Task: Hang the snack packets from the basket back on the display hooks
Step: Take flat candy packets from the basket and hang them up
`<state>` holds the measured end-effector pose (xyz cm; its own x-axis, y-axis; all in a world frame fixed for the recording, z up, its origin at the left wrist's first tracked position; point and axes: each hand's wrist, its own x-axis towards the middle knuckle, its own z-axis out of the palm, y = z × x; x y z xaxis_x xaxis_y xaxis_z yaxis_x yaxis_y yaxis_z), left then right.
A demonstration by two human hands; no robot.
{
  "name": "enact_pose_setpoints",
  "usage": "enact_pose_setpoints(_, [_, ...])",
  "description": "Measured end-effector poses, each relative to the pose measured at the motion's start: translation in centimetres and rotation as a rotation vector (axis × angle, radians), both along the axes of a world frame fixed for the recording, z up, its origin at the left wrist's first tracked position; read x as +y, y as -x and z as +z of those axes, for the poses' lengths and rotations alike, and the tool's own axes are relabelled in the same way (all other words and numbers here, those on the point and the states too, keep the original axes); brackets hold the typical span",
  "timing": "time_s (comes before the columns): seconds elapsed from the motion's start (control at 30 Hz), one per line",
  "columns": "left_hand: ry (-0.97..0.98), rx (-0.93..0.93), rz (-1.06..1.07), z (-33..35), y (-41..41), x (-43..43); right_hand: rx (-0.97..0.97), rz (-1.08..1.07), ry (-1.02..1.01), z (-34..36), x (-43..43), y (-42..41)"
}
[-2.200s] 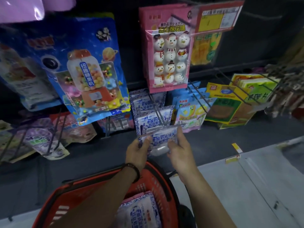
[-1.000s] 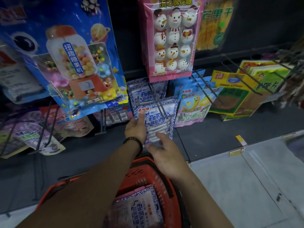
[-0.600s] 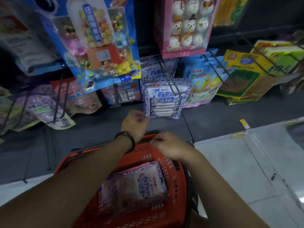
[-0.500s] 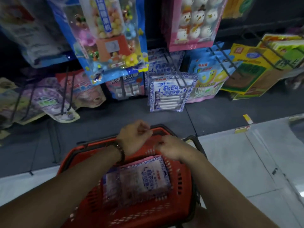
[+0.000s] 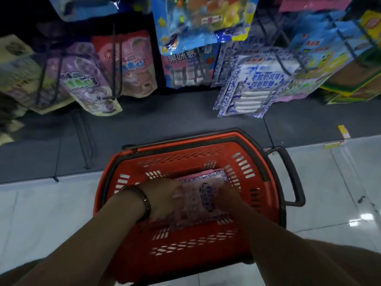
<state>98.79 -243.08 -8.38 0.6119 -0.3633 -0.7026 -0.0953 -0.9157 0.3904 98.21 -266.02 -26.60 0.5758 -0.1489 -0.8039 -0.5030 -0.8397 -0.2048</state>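
A red shopping basket [image 5: 206, 141] stands on the floor below the display. Inside it lies a blue-and-white snack packet [image 5: 203, 196] on top of other packets, one with a pink edge. My left hand [image 5: 162, 200] grips the packet's left edge and my right hand [image 5: 228, 195] grips its right edge, both low inside the basket. Matching blue-and-white packets [image 5: 253, 85] hang on a black wire hook [image 5: 283, 60] above and to the right of the basket.
Other hooks carry purple [image 5: 82, 83], pink [image 5: 127, 65] and blue [image 5: 191, 71] packets on the left and yellow-green boxes [image 5: 354, 83] on the right. The basket's black handle [image 5: 292, 176] sticks out to the right. Pale floor tiles [image 5: 340, 182] surround the basket.
Both hands left the packet hung on the hook, came down and reached into the basket, where they now hold another packet. My view has tilted down.
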Motion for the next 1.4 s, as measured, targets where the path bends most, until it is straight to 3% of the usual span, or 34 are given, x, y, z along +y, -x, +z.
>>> enact_pose_setpoints(0.13, [-0.01, -0.012, 0.003, -0.4, -1.1, 0.7, -0.114, 0.03, -0.036, 0.8, 0.7, 0.7])
enact_pose_setpoints(0.23, [-0.085, 0.04, -0.015, -0.3, -2.3, 2.4, -0.075, -0.368, -0.157, 0.1, 0.9, 0.3])
enact_pose_setpoints(0.4, [-0.168, -0.036, 0.127, -0.3, -3.8, 5.4, -0.051, -0.195, -0.021, 0.7, -0.6, -0.5])
enact_pose_setpoints(0.53, [-0.175, -0.037, 0.124, 0.0, -3.5, 5.3, -0.126, 0.107, 0.11, 4.3, -0.7, -1.8])
enact_pose_setpoints(0.7, [-0.118, -0.093, 0.176, 0.2, -2.4, 4.5, -0.215, 0.284, -0.098, 9.2, 0.1, -3.7])
enact_pose_setpoints(0.9, [0.165, -0.209, 0.416, 1.1, 0.5, 2.8, -0.282, 0.608, -0.279, 19.2, 0.0, -4.8])
enact_pose_setpoints(1.03, [0.525, -0.094, 0.542, 3.1, 1.4, 0.6, -0.379, 0.673, -0.382, 24.3, -1.1, -4.0])
enact_pose_setpoints(1.13, [0.701, -0.178, 0.739, 5.0, 3.0, -1.3, -0.539, 0.568, -0.426, 25.7, -2.6, -2.9])
enact_pose_setpoints(1.23, [0.773, -0.259, 0.907, 5.9, 4.6, -2.5, -0.666, 0.296, -0.499, 25.8, -4.4, -2.6])
enact_pose_setpoints(1.33, [0.834, -0.268, 1.117, 7.1, 4.8, -3.5, -0.708, -0.097, -0.726, 25.8, -5.3, -2.6])
enact_pose_setpoints(1.4, [0.87, -0.257, 1.156, 8.2, 4.3, -4.3, -0.689, -0.221, -0.88, 26.4, -5.4, -2.7])
